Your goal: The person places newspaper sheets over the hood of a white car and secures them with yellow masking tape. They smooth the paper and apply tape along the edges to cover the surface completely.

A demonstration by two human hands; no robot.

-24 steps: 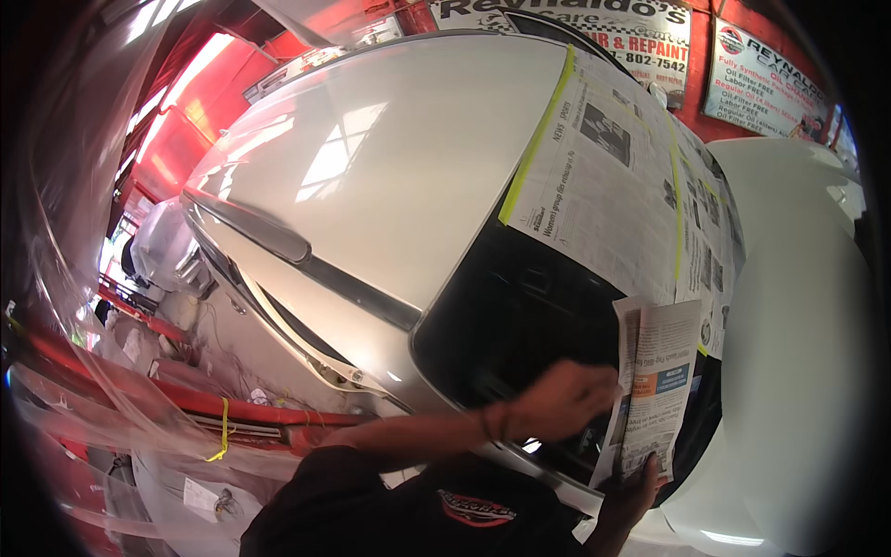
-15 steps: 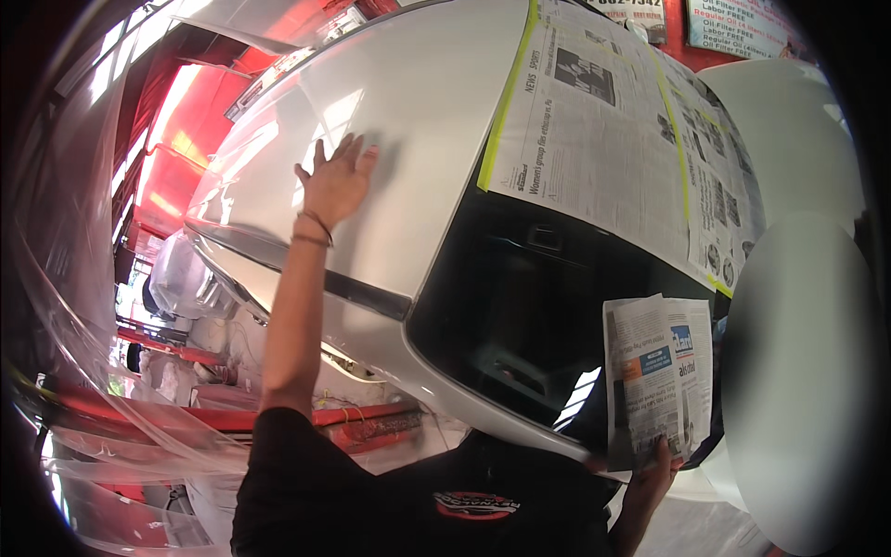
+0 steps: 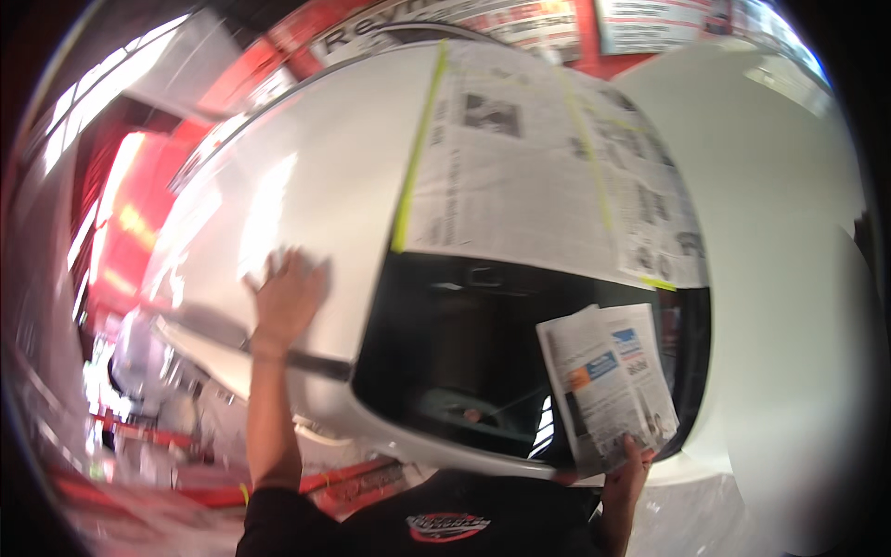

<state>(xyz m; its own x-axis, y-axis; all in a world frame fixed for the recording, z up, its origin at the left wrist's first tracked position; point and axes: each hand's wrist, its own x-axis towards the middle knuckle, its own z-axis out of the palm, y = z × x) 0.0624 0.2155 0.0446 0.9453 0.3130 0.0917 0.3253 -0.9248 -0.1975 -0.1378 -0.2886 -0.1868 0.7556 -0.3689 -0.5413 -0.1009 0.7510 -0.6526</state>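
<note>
My left hand (image 3: 288, 299) lies with fingers spread on the white car roof (image 3: 329, 167), near its side edge. My right hand (image 3: 631, 459) grips a folded newspaper (image 3: 603, 385) by its lower end, thumb on top. That newspaper is over the bare dark windshield (image 3: 445, 334). Across the far part of the glass, newspaper sheets (image 3: 520, 195) are spread, edged by a yellow-green strip of masking tape (image 3: 419, 148). A second strip (image 3: 594, 158) runs between the sheets, and a short piece (image 3: 657, 283) sits at their near corner.
The pale hood (image 3: 770, 232) stretches away on the right. Clear plastic sheeting (image 3: 56, 371) hangs at the far left. A red beam (image 3: 353, 487) runs low beside the car. Signboards (image 3: 650, 23) stand behind it. Motion blurs much of the scene.
My left hand has slid across the roof toward the near side, fingers still spread. The folded newspaper in my right hand has tilted, its top leaning left. The whole view has shifted.
</note>
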